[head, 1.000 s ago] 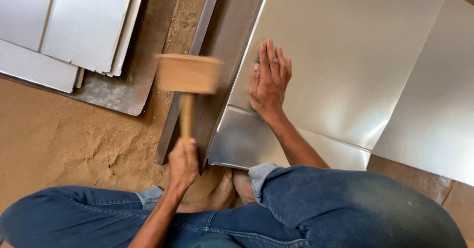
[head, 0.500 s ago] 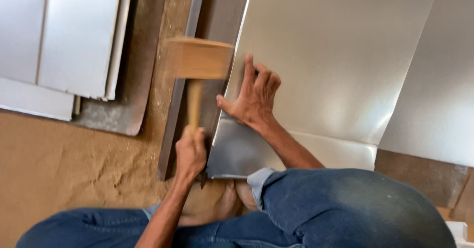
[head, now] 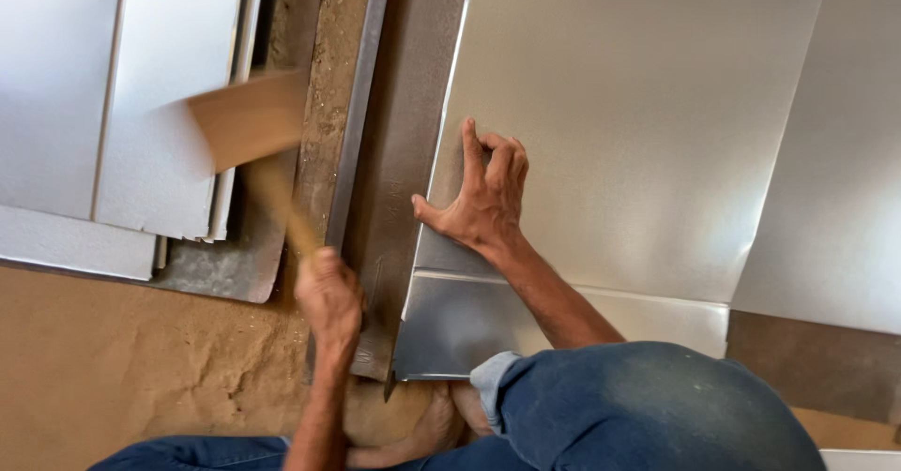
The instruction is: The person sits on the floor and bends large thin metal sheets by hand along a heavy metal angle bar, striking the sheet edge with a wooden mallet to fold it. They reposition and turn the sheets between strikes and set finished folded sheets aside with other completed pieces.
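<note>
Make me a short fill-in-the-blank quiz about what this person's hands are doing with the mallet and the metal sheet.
1. The left hand grips the handle of a wooden ____.
2. The right hand presses down on a shiny metal ____.
3. The long steel bar lies to the ____ of the sheet's edge in the picture.
4. The person wears blue ____.

Missing words: mallet; sheet; left; jeans

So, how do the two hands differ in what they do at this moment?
The left hand is closed around the handle of a wooden mallet, while the right hand holds nothing. The left hand is raised above the floor; the right hand presses, fingers bent, on the metal sheet near its left edge. Both are bare.
</note>
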Demonstrator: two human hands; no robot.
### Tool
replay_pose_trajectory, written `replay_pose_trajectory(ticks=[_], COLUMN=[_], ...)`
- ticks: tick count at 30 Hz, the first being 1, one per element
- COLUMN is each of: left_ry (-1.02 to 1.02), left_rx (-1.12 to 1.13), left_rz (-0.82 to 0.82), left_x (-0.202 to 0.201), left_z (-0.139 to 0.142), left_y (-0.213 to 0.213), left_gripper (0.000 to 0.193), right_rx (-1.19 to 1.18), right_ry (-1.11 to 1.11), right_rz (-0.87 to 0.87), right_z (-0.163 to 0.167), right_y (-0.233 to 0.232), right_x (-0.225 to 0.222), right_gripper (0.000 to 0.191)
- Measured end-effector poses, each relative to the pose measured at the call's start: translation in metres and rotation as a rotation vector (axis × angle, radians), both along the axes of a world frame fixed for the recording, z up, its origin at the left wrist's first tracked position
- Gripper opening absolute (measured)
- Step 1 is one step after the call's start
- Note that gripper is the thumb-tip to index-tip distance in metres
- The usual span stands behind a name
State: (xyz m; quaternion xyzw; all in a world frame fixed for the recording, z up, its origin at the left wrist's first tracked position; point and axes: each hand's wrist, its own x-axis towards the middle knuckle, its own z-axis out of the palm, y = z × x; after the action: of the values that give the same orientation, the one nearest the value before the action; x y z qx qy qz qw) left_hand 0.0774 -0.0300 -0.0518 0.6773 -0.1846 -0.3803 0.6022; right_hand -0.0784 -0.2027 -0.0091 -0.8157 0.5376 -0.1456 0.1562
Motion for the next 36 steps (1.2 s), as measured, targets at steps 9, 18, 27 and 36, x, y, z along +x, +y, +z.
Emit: replay_pose_trajectory(ticks=[9,18,27,36], left_ry=[0.067,-0.058,-0.401,0.022], left_rx=[-0.071,0.029,0.099,-0.385], left_rz=[0.163,0.064,-0.128,0.009], left_x=[-0.004,0.024,0.000,0.004], left_z=[0.020,0.001,-0.021,-0.032], left_y=[0.009,0.009,-0.032,-0.059], left_gripper=[0.049,0.053,0.039,0.052], right_rx=[0.123,0.070,-0.235,0.087], right_ry=[0.022,0.093,-0.040,0.039], right_rz=[0.147,-0.003,0.056,-0.072], right_z=[-0.003,-0.009,-0.004,0.003], right_y=[0.013,-0.005,-0.033,-0.075], right_x=[-0.009,-0.006,-0.008,-0.005], right_gripper=[0.146,0.139,0.103,0.117])
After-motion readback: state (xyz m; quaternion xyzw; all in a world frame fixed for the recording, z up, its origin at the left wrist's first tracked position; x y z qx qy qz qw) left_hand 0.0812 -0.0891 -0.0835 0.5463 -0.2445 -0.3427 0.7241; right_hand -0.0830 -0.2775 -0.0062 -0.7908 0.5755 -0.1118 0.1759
